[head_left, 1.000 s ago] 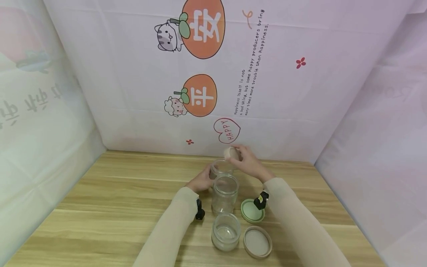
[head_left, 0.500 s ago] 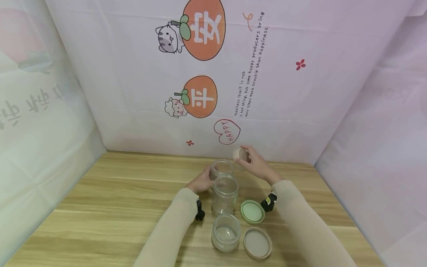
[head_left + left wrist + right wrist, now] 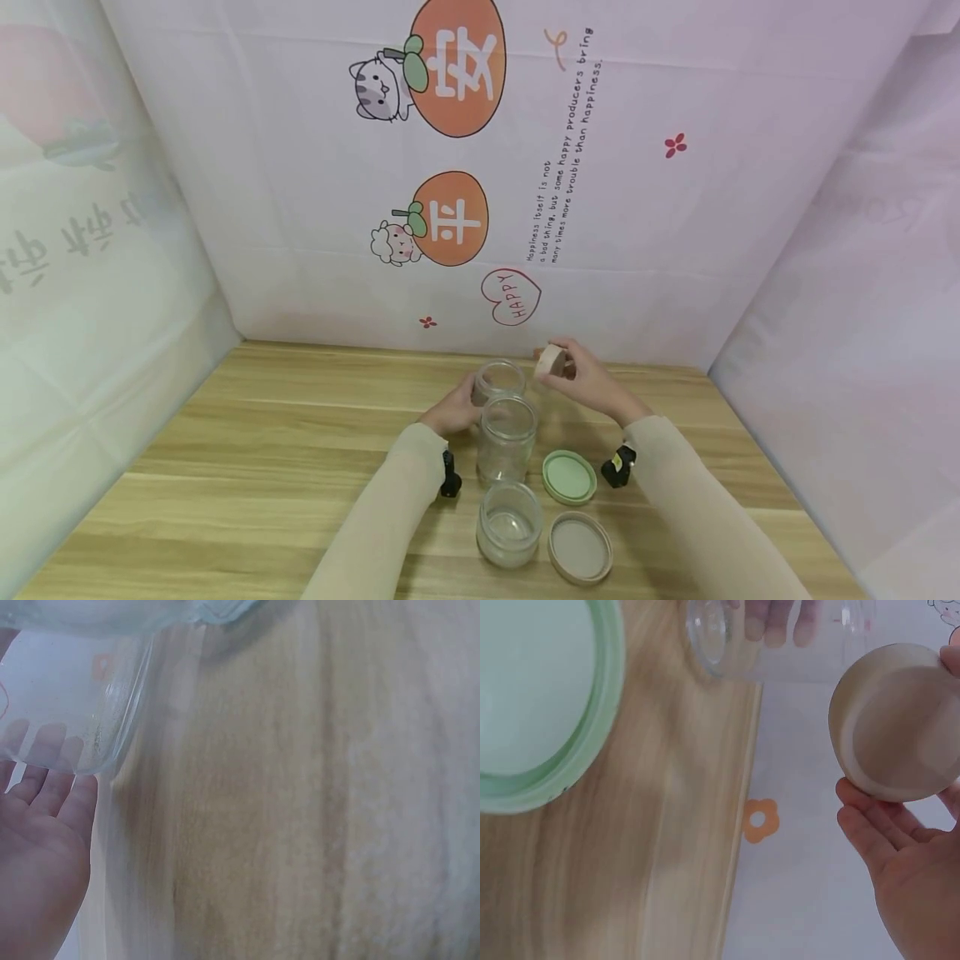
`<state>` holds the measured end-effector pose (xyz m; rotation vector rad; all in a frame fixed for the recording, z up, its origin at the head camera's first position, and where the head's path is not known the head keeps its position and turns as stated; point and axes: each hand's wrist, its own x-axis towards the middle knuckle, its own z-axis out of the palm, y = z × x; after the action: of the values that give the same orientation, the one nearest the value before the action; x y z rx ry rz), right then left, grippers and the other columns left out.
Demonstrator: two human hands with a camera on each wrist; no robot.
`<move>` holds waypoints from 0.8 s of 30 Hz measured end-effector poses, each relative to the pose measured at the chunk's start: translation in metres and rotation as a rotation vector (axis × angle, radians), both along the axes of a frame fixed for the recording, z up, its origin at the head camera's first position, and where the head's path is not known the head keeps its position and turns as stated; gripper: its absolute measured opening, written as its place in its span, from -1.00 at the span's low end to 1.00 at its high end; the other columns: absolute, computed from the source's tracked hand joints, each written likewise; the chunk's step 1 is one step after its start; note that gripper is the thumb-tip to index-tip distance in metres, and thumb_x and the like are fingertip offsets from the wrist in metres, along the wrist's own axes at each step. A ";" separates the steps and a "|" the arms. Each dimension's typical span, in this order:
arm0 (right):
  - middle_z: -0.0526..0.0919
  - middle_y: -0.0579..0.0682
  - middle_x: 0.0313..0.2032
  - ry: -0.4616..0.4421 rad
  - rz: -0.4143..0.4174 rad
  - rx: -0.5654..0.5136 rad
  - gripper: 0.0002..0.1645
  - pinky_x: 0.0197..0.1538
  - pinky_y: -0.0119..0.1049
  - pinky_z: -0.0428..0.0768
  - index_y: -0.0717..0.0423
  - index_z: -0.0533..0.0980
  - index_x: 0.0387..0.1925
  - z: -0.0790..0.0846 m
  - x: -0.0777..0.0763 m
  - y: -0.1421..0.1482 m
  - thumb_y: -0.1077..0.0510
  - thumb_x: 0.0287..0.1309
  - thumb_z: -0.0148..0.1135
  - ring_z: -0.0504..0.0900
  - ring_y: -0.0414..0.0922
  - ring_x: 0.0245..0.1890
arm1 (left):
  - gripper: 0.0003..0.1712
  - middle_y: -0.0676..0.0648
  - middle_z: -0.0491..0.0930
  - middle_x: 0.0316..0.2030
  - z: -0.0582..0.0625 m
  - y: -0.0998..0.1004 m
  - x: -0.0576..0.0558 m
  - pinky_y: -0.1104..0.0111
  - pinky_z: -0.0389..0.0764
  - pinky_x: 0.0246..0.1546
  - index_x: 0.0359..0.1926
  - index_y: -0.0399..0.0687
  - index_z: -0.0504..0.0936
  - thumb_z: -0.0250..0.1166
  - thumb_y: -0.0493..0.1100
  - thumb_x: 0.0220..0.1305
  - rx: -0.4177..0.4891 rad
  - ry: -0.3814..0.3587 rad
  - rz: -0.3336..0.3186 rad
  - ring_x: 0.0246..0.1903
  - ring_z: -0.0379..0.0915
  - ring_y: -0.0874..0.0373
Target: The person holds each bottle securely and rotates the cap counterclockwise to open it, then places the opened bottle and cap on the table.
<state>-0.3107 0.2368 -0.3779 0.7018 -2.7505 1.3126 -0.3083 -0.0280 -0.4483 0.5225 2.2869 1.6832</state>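
My left hand [image 3: 453,408] grips the side of the farthest glass jar [image 3: 499,380], which stands uncovered near the back wall. Through its clear wall the fingertips show in the left wrist view. To the right of that jar's mouth, my right hand [image 3: 594,387] holds a beige round lid [image 3: 551,362] by its edge, between thumb and fingers. The lid is tilted, its hollow underside facing the camera in the right wrist view. Just in front of the gripped jar stands a taller glass jar [image 3: 506,446], also uncovered.
A short open glass jar [image 3: 509,533] stands nearest the person, in line with the other two. Right of the jars, a green lid [image 3: 568,477] and another beige lid [image 3: 580,547] lie underside up on the wooden table [image 3: 262,467]. A printed cloth wall [image 3: 337,292] closes the back.
My right hand has carried the beige lid from above the farthest jar's mouth to the right and slightly down. The left hand stays on the jar.
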 end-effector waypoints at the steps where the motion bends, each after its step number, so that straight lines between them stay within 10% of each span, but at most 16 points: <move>1: 0.51 0.15 0.16 -0.005 -0.001 -0.006 -0.19 0.09 -0.02 0.55 0.22 0.23 0.37 -0.001 0.001 0.002 0.00 0.26 0.39 0.53 0.10 0.01 | 0.02 -0.29 0.15 0.45 0.003 0.000 0.003 -0.13 -0.01 0.42 0.47 -0.25 0.10 0.49 0.01 0.20 0.011 -0.002 -0.002 0.48 -0.07 -0.21; 9: 0.49 0.20 0.08 -0.012 -0.045 0.005 -0.09 0.14 0.06 0.54 0.19 0.17 0.44 -0.013 0.005 0.015 -0.08 0.26 0.38 0.51 0.17 0.09 | 0.05 -0.31 0.14 0.45 0.018 -0.002 0.013 -0.13 0.00 0.42 0.49 -0.30 0.05 0.48 -0.04 0.21 0.054 -0.035 -0.024 0.47 -0.05 -0.24; 24: 0.46 0.31 0.14 -0.027 -0.035 -0.016 0.03 0.23 0.07 0.46 0.36 0.12 0.47 -0.049 0.012 0.031 0.04 0.17 0.45 0.51 0.17 0.10 | 0.17 -0.18 0.17 0.46 -0.017 0.000 -0.012 -0.10 0.02 0.42 0.52 -0.10 0.04 0.52 0.20 0.10 -0.006 -0.028 0.003 0.46 -0.01 -0.14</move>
<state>-0.2991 0.2681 -0.4267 0.6370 -2.7565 1.3460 -0.3203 -0.0280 -0.4649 0.4916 2.2740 1.6741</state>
